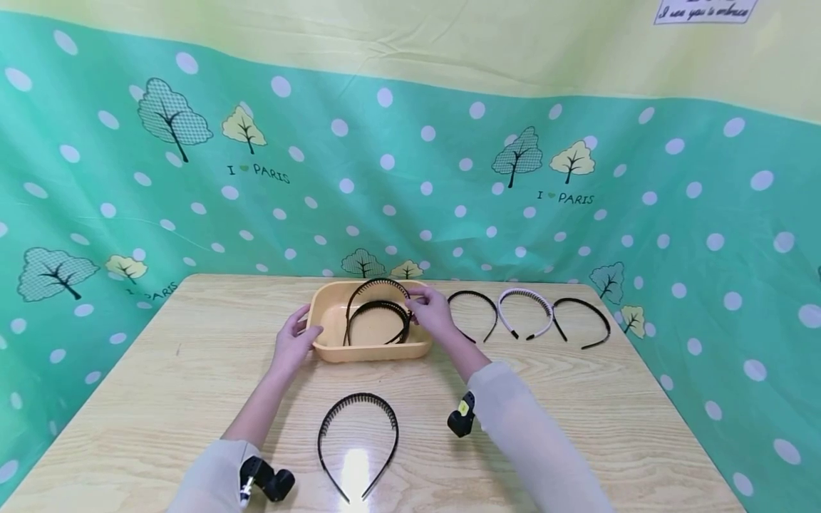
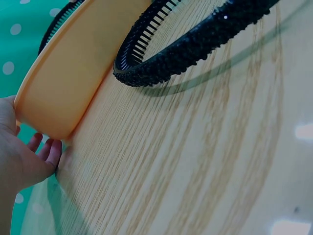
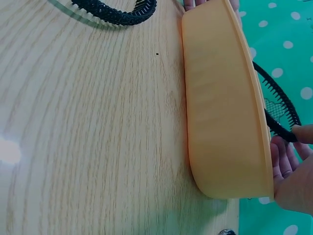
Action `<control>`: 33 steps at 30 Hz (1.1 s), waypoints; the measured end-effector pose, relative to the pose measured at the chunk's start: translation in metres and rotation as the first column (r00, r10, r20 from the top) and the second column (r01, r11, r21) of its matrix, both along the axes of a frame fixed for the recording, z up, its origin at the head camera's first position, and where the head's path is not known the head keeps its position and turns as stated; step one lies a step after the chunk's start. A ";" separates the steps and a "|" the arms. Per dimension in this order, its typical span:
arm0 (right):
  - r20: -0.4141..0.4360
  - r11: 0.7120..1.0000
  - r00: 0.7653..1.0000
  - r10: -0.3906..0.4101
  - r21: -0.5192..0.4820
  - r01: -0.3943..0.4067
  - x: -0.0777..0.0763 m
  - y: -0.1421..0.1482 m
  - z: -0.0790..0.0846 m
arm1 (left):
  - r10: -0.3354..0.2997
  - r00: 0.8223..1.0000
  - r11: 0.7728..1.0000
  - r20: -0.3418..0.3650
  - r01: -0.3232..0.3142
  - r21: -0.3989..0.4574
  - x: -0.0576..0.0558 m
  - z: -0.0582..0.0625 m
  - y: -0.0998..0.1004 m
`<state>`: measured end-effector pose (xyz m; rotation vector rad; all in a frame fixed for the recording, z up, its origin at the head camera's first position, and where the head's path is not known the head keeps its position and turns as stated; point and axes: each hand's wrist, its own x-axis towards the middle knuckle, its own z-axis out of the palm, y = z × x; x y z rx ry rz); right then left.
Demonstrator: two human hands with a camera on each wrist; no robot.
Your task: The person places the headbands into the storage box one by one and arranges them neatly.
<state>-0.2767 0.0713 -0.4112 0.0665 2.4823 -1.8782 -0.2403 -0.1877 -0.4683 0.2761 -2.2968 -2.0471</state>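
Observation:
A pale orange plastic basin (image 1: 372, 353) stands toward the back of the wooden table. My left hand (image 1: 293, 345) grips its left end, thumb at the rim and fingers along the outer wall (image 2: 63, 88). Inside the basin are black headbands; one toothed headband (image 1: 378, 281) rises above the back rim, and another (image 1: 380, 304) sits lower. At the right end, my right hand (image 1: 435, 315) pinches the side of a black toothed headband (image 3: 281, 90) between thumb and fingers. The basin wall hides the headbands' lower ends.
In front of the basin a black, beaded-looking headband (image 1: 358, 396) with inner teeth lies on the table (image 1: 192, 399). To the right lie a black headband (image 1: 473, 293), a pale lilac headband (image 1: 545, 305) and another black headband (image 1: 584, 302). A polka-dot curtain (image 1: 398, 185) hangs behind.

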 end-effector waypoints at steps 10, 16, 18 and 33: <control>0.002 0.999 0.999 0.033 0.034 -0.033 0.000 -0.001 -0.004 | 0.000 1.000 1.000 -0.003 0.000 0.000 0.000 -0.001 0.000; 0.007 0.997 0.999 0.039 0.071 -0.039 -0.001 -0.001 -0.005 | 0.004 1.000 1.000 -0.003 -0.004 -0.004 0.000 -0.001 0.001; 0.006 0.996 0.999 0.042 0.080 -0.042 -0.001 -0.001 -0.006 | 0.004 1.000 1.000 -0.002 -0.004 -0.008 0.000 -0.001 0.001; 0.001 0.987 0.998 0.069 0.145 -0.068 -0.001 -0.001 -0.006 | -0.002 1.000 1.000 0.004 0.002 -0.029 0.001 0.001 0.000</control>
